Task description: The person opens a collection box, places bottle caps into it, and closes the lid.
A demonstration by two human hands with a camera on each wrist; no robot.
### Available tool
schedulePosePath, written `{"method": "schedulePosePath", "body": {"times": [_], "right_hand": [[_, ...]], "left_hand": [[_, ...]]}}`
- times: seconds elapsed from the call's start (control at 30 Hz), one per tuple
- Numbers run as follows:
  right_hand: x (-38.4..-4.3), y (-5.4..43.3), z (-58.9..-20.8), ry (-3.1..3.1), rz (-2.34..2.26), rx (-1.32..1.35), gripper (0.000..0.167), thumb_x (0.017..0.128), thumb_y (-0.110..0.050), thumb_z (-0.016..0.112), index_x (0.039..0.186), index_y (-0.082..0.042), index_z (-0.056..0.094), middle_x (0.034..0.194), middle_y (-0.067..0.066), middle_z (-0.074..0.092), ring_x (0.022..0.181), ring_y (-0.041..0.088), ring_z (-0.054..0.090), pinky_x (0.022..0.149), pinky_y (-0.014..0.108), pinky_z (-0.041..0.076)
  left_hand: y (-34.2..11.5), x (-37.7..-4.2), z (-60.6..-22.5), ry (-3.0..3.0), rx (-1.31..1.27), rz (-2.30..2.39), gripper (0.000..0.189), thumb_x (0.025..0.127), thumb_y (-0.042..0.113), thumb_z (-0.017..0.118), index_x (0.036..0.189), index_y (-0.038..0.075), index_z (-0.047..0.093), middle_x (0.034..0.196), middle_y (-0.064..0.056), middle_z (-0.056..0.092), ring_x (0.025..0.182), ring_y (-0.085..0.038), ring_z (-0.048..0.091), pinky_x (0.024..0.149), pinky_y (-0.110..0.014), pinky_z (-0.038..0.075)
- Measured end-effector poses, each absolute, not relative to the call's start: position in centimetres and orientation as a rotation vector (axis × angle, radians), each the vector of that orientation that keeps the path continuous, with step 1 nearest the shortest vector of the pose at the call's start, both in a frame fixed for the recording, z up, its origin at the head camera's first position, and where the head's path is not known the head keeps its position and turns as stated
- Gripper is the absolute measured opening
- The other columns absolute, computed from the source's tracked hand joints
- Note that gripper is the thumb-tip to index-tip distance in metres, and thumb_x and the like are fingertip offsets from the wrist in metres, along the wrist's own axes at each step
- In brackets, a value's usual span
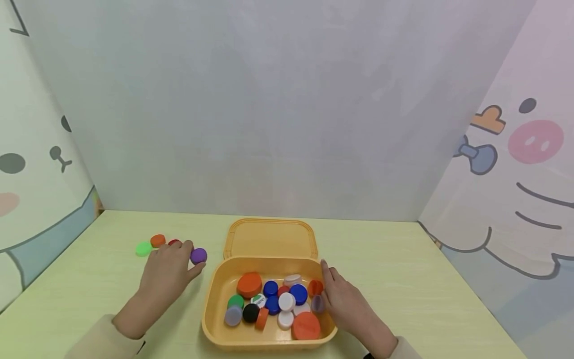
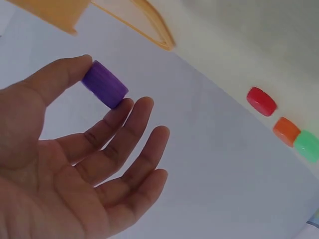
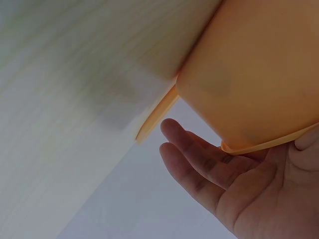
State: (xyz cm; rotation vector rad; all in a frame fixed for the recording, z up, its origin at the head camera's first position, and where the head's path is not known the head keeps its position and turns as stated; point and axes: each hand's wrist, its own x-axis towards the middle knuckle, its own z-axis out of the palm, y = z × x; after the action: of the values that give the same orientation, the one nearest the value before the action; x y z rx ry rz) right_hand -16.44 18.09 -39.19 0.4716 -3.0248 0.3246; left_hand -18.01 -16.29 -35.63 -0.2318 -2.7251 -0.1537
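Between thumb and index finger, my left hand [image 1: 167,269] pinches a purple bottle cap [image 2: 104,84], to the left of an orange-yellow plastic box [image 1: 264,345]. Its other fingers are loosely bent and apart. A red cap [image 2: 261,101], an orange cap [image 2: 286,131] and a light green cap [image 2: 307,146] lie beyond this hand on the table. My right hand [image 1: 347,304] holds the box's right rim, thumb on the inner side and other fingers outside. Inside the box are several caps, among them a big orange-red cap [image 1: 306,326], a black cap [image 1: 250,313] and a blue cap [image 1: 298,294].
A matching yellow lid [image 1: 271,238] lies flat behind the box on the pale wood-look table [image 1: 381,259]. A plain light curtain [image 1: 269,109] stands at the table's back edge. Cartoon-printed cloths hang at the left and right sides.
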Motion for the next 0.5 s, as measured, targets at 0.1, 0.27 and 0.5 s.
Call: {"method": "schedulePosePath", "body": {"times": [0.1, 0.27, 0.5], "right_hand": [[-16.5, 18.2, -39.3, -3.02, 0.333, 0.489, 0.055, 0.092, -0.018, 0.046, 0.139, 0.004, 0.03, 0.118, 0.014, 0.052, 0.088, 0.017, 0.056, 0.081, 0.038, 0.052], [-16.6, 18.3, -39.3, -3.018, 0.333, 0.493, 0.054, 0.092, -0.018, 0.046, 0.139, 0.004, 0.03, 0.118, 0.014, 0.052, 0.087, 0.017, 0.056, 0.081, 0.037, 0.053], [-16.6, 18.2, -39.2, -3.037, 0.346, 0.477, 0.055, 0.091, -0.019, 0.047, 0.139, 0.004, 0.03, 0.117, 0.013, 0.053, 0.085, 0.016, 0.055, 0.081, 0.037, 0.053]], "left_hand": [[-15.2, -17.4, -35.2, -2.741, -0.241, -0.147, 0.039, 0.071, 0.036, 0.075, 0.082, 0.003, 0.057, 0.064, -0.005, 0.051, 0.059, -0.02, 0.046, 0.053, -0.035, 0.041], [-13.3, -16.3, -34.8, -2.735, -0.278, -0.13, 0.039, 0.072, 0.037, 0.074, 0.086, 0.005, 0.058, 0.069, -0.005, 0.053, 0.063, -0.022, 0.047, 0.058, -0.034, 0.042], [-11.1, -15.4, -34.8, -2.752, -0.299, -0.128, 0.039, 0.071, 0.037, 0.075, 0.092, 0.007, 0.06, 0.082, -0.007, 0.061, 0.074, -0.024, 0.052, 0.072, -0.039, 0.048]]}}
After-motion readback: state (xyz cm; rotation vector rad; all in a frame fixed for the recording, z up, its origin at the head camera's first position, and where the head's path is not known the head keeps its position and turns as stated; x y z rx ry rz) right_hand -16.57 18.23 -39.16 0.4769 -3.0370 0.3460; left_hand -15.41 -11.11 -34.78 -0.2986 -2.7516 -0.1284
